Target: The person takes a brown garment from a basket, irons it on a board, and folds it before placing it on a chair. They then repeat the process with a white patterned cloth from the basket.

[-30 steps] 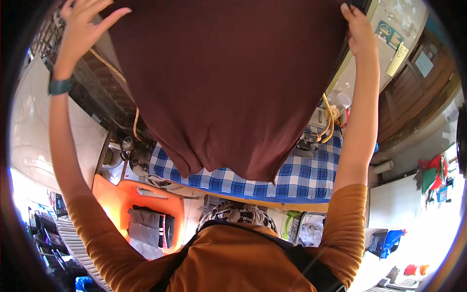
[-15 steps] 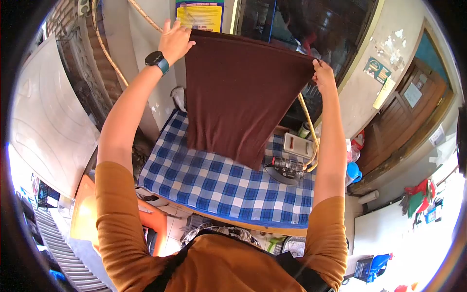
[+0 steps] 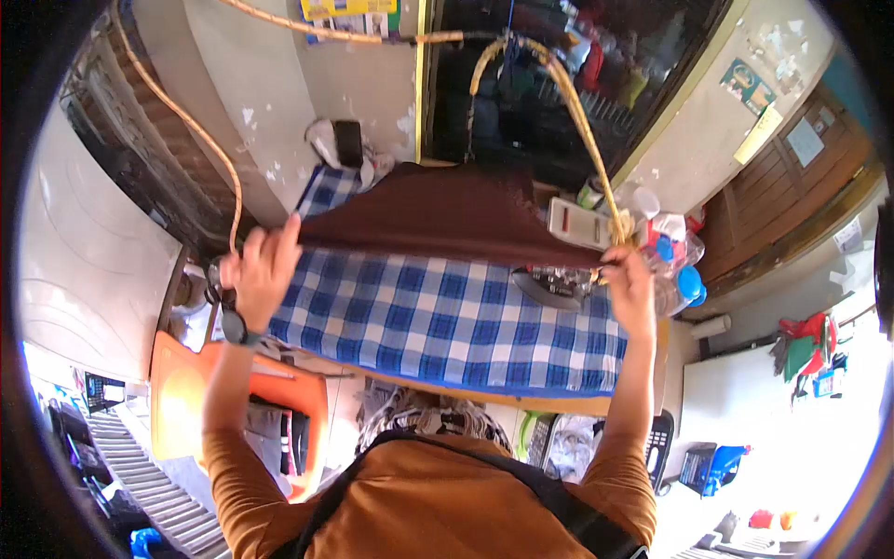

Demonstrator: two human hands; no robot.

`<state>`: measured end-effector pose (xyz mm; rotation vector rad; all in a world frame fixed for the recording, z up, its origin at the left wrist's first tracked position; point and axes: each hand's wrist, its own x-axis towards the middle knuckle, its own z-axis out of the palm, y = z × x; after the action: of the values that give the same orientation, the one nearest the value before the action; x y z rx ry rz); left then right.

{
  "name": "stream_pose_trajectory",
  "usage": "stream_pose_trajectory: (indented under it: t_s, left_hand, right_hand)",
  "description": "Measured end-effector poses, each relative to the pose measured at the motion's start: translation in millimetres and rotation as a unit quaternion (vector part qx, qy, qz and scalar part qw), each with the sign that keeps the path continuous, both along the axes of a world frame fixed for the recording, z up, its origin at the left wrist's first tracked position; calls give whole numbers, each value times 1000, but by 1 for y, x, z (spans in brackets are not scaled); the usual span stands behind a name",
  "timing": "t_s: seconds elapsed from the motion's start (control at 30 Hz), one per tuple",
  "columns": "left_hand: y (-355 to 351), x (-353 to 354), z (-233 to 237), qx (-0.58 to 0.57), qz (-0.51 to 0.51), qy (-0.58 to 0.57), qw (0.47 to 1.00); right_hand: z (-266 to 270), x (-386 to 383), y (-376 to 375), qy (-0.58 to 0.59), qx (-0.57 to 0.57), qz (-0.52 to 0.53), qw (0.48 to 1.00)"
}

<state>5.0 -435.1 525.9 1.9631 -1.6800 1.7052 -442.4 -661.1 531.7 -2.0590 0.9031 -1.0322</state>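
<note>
A dark brown cloth (image 3: 438, 219) is stretched between my hands over the padded board, its near edge pulled almost straight and its far part lying loose. At the left corner, my left hand (image 3: 264, 275) pinches the fabric, with some fingers raised. My right hand (image 3: 631, 284) is closed on the opposite corner. Just below that end of the cloth sits an iron (image 3: 551, 287), partly covered by the fabric edge. Blue and white checked fabric (image 3: 447, 326) covers the board under everything.
A cord wrapped in yellowish covering (image 3: 582, 121) arches down near my right hand. Behind the iron lies a pale flat case (image 3: 575, 222), with plastic bottles (image 3: 684, 287) to the right. An orange chair (image 3: 312, 424) stands lower left, and a dark basket (image 3: 568, 447) lower right.
Both hands have come down and toward me with the cloth, from held up high to just above the board. The cloth went from hanging to spread low, partly over the iron.
</note>
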Motion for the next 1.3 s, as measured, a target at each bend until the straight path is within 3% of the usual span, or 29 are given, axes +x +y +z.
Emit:
stream_pose_trajectory:
  t_s: [0.03, 0.07, 0.13, 0.23, 0.3, 0.33, 0.43, 0.5, 0.57, 0.6, 0.67, 0.7, 0.73, 0.77, 0.8, 0.87, 0.9, 0.97, 1.0, 1.03, 1.07, 1.1, 1.13, 1.17, 1.2, 1.23, 1.27, 1.3]
  left_hand:
    - [16, -14, -21, 54, 26, 28, 998]
    - [29, -16, -54, 67, 18, 55, 996]
    - [55, -31, -122, 121, 25, 126, 984]
    - [98, -59, -222, 175, 40, 245, 953]
    - [122, -72, -269, 215, 41, 356, 908]
    - [130, -76, -283, 233, 53, 347, 907]
    - [140, -78, -309, 280, 107, 349, 888]
    - [131, -87, -298, 301, 78, 389, 867]
    - [127, -97, -305, 264, 63, 681, 681]
    - [113, -103, -302, 226, -62, 606, 761]
    - [84, -124, -293, 287, -164, 534, 778]
    - [59, -140, -289, 261, -250, 524, 771]
    - [35, -157, -285, 279, -302, 526, 745]
    - [13, -177, -278, 311, -333, 499, 737]
    - [-6, -197, -274, 341, -363, 471, 728]
    - [-25, -237, -310, 385, -422, 443, 691]
    - [-32, -251, -308, 466, -431, 434, 639]
    - [-34, -262, -315, 575, -458, 353, 578]
    - [-30, -265, -324, 549, -492, 382, 557]
    - [-27, -259, -325, 543, -485, 390, 564]
    - [-18, -247, -326, 458, -422, 435, 650]
    - [-6, -236, -326, 366, -352, 472, 721]
    - [2, -230, -327, 195, -302, 739, 570]
    - [8, -221, -327, -4, -220, 911, 350]
    - [12, -202, -309, -20, -80, 781, 618]
    - [16, -180, -292, -35, 78, 570, 817]
    - [27, -158, -312, -92, 115, 591, 793]
    - [40, -145, -331, -141, 153, 608, 766]
  right_hand:
    - [-24, -6, 7, 33, -126, 54, 990]
    - [-35, -7, 33, 66, -62, 28, 996]
    - [-84, -13, 59, 124, -35, 54, 990]
    - [-167, -25, 86, 192, 39, 147, 970]
    - [-206, -33, 102, 223, 59, 164, 959]
    - [-219, -36, 108, 250, 62, 186, 948]
    - [-240, -38, 117, 297, 40, 184, 936]
    - [-248, -36, 121, 317, -7, 197, 928]
    - [-251, -32, 126, 361, -64, 216, 905]
    - [-246, -30, 121, 327, -71, 248, 909]
    - [-234, -20, 77, 290, 22, 326, 900]
    - [-210, -9, 48, 257, -44, 273, 926]
    - [-207, -10, 18, 326, -111, 136, 929]
    - [-167, 5, -9, 357, -214, 26, 909]
    - [-149, 10, -42, 401, -287, -12, 870]
    - [-160, 5, -117, 483, -167, 79, 856]
    - [-158, 9, -137, 481, -170, 90, 856]
    - [-148, 20, -167, 554, -11, 214, 805]
    - [-167, 14, -177, 554, -18, 226, 801]
    - [-203, 2, -188, 455, -40, 226, 861]
    - [-222, -2, -197, 348, -57, 224, 908]
    - [-221, 3, -200, 350, -59, 235, 905]
    - [-221, 4, -201, 323, 164, 204, 909]
    - [-218, 6, -200, 284, 376, 159, 868]
    - [-214, 13, -189, 300, 368, 105, 874]
    - [-197, 28, -152, 288, 333, 29, 897]
    - [-181, 42, -116, 274, 292, -40, 916]
    - [-186, 43, -102, 282, 239, -9, 929]
